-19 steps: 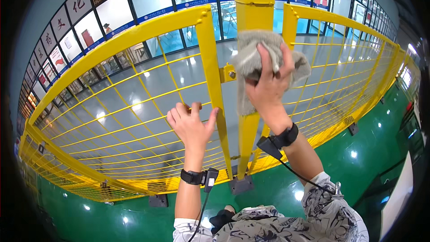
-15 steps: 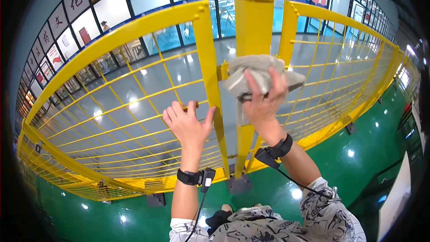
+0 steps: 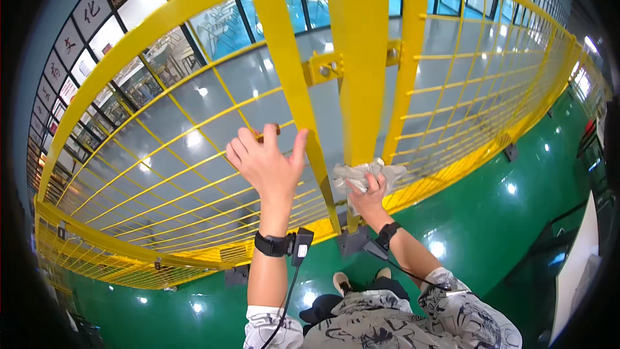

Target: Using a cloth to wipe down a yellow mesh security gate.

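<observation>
My right hand (image 3: 368, 195) is closed on a crumpled light-grey cloth (image 3: 354, 176) and presses it against the lower part of a thick yellow post (image 3: 363, 77). The cloth hides part of the post there. To its left, my left hand (image 3: 266, 163) rests on a yellow wire-mesh fence panel (image 3: 194, 116). Its fingers hook over the mesh, and the thumb lies along the panel's upright frame bar (image 3: 284, 39). Something small and brown shows by the index fingertip; I cannot make out what it is. Both wrists wear black straps with small boxes and cables.
A bolted yellow bracket (image 3: 323, 68) joins the left panel to the post. Another mesh panel (image 3: 465, 90) curves away right. The post's dark base plate (image 3: 354, 242) sits on a shiny green floor (image 3: 445, 220). A white board (image 3: 575, 265) leans at the right.
My right hand has slid down the post with the cloth, from near the bracket to close above the base. My left hand keeps its place on the fence. The view has tilted downward.
</observation>
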The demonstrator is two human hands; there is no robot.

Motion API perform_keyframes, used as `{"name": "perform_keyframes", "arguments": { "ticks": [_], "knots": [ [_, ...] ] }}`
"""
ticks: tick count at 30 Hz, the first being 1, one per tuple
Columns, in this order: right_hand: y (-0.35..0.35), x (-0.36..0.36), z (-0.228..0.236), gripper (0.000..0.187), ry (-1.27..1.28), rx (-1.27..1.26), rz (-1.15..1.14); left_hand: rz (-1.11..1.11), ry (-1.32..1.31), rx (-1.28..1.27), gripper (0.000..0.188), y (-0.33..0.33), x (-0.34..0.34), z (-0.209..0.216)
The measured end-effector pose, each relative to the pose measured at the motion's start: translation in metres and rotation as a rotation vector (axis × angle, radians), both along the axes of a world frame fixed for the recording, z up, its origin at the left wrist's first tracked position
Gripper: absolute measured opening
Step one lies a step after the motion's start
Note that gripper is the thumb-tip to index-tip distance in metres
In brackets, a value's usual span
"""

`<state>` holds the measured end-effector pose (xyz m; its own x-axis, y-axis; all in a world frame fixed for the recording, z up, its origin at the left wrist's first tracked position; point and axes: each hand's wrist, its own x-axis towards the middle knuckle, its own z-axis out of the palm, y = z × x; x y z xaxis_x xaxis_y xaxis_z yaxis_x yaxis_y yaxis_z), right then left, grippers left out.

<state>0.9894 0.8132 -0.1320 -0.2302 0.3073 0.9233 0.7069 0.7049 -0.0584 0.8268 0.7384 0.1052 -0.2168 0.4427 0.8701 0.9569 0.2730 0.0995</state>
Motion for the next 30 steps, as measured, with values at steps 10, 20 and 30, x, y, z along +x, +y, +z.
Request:
{"name": "perform_keyframes", "arguments": {
  "ticks": [10,20,30],
  "knots": [
    [-0.036,0.032,-0.062,0.039,-0.029,-0.615,0.133,0.0,0.037,-0.01,0.043,0.004,0.001,-0.001],
    [0.013,0.083,0.218,0.067,0.426,0.02,0.153,-0.063,0.052,0.033,0.046,-0.002,-0.001,-0.005],
    [0.078,0.044,0.352,0.047,0.419,0.281,0.008,-0.012,0.071,0.068,0.047,0.005,0.0,-0.003]
  ]
}}
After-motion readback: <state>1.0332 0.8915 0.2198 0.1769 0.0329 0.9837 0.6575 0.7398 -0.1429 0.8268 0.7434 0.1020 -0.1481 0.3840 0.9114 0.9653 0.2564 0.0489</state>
